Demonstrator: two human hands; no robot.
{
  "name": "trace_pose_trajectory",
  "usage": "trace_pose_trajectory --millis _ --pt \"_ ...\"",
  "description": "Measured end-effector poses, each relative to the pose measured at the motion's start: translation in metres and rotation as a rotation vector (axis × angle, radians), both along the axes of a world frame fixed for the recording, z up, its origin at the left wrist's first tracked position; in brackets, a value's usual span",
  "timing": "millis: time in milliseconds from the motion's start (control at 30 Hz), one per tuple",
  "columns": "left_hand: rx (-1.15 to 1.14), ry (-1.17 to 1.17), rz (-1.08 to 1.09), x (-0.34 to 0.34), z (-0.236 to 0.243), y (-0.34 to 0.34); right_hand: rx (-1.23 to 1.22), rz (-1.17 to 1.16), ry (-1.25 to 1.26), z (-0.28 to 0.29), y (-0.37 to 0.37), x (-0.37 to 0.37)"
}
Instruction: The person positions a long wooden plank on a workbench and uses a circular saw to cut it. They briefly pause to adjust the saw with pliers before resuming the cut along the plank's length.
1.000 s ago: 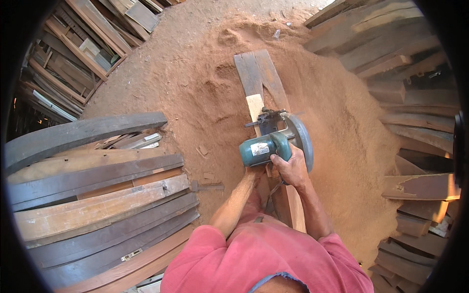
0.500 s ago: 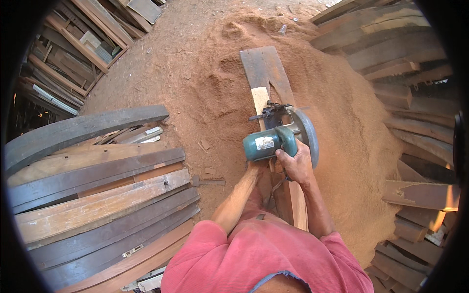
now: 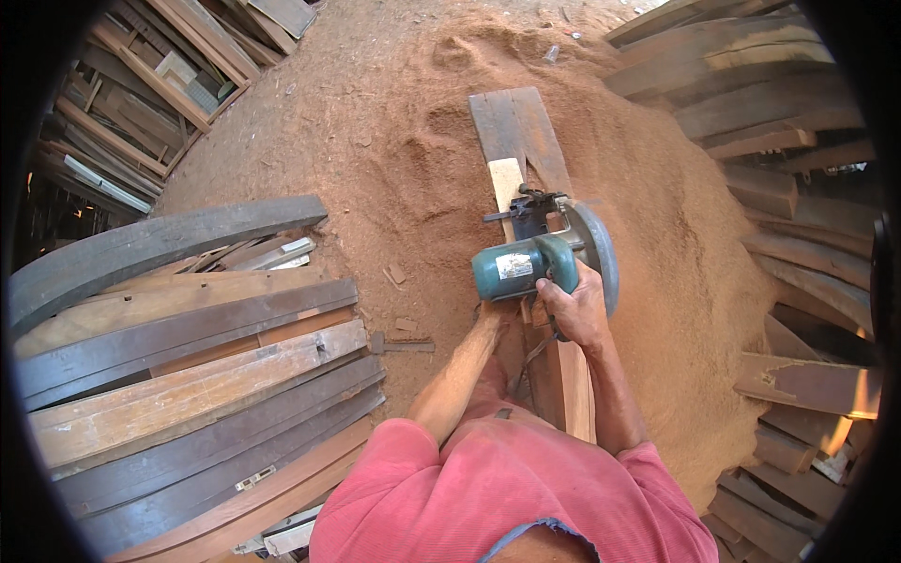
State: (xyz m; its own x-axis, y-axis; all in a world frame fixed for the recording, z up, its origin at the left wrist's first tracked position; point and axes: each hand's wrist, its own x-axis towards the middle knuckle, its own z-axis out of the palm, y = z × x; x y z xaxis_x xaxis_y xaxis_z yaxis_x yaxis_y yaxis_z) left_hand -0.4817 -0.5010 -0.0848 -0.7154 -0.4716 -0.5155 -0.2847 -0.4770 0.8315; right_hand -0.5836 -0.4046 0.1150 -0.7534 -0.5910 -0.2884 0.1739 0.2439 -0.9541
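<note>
My right hand (image 3: 578, 305) is wrapped round the rear handle of a teal circular saw (image 3: 511, 270). The saw's grey blade guard (image 3: 598, 251) is on its right side. Below the motor, my left hand (image 3: 498, 312) reaches in close to the wood; the motor hides its fingers. The saw rests over a long, narrow wooden piece (image 3: 505, 180) with a pale far end, which runs back toward my body. Under it lies a wider weathered plank (image 3: 511, 122), its far end on the sawdust. A dark cord (image 3: 537, 352) hangs behind the saw.
Reddish sawdust (image 3: 676, 281) is heaped around the plank. Stacked boards (image 3: 206, 375) lie to my left, topped by a curved dark beam (image 3: 169, 235). More timber (image 3: 798, 197) lines the right side. Wooden frames (image 3: 160, 84) stand at the far left.
The whole view has shifted slightly. Saw, hands and wood keep nearly the same places relative to one another.
</note>
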Motion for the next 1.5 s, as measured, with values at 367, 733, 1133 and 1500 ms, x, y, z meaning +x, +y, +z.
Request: trace_pose_trajectory --millis 367,733,1133,1500 --pt "-0.016 0.006 0.005 -0.015 -0.004 -0.013 0.02 0.023 0.061 -0.002 -0.011 -0.016" --pt "-0.054 0.051 0.014 -0.041 -0.013 -0.032 0.033 0.023 0.009 0.001 -0.03 -0.038" --pt "-0.193 0.069 -0.05 -0.084 -0.02 -0.089 0.025 0.075 0.04 0.0 -0.074 -0.087" --pt "-0.149 -0.014 -0.026 -0.132 0.058 -0.14 0.013 0.045 0.086 0.019 -0.111 -0.128"
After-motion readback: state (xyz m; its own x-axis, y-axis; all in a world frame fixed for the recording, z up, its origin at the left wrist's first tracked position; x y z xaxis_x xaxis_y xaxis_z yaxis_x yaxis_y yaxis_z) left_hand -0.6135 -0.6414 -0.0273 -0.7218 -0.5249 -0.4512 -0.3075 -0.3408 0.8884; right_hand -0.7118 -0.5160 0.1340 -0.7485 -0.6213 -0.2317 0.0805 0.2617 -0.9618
